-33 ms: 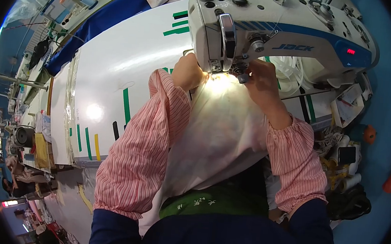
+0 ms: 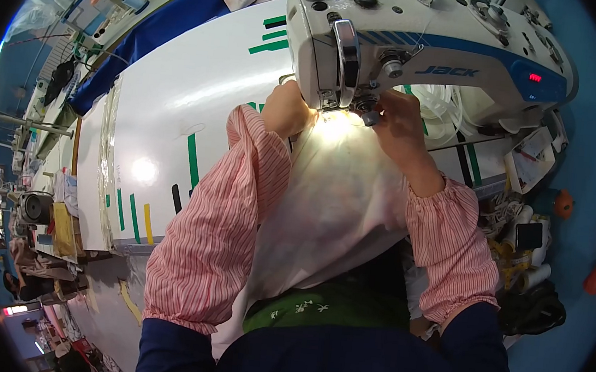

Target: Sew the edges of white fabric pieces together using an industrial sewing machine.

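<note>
Pale cloth [image 2: 340, 190] lies under the head of the white-and-blue sewing machine [image 2: 451, 51], its far end brightly lit by the machine's lamp and the rest spreading back over the near edge of the bench [image 2: 156, 103] toward the person's lap. Set against the earlier picture, almost nothing has changed: both hands, the machine and the main folds of the cloth match closely, and the only difference I can pick out is a slight shift in the blurred figure at the far left, well apart from the work. My judgement is that the cloth is being steadied or adjusted near the needle, with no clear feed visible between the two pictures. The left hand [image 2: 288, 111] is curled at the cloth's left edge, just beside the machine head; its fingertips are hidden, so I cannot tell whether it pinches the fabric. The right hand [image 2: 402, 135] reaches in from the other side, bent fingers close to the dark grey knob [image 2: 371, 118] below the head; whether they grip that, the cloth or nothing cannot be told. Green tape strips [image 2: 192, 162] mark the bench beyond the left sleeve [image 2: 213, 228].
</note>
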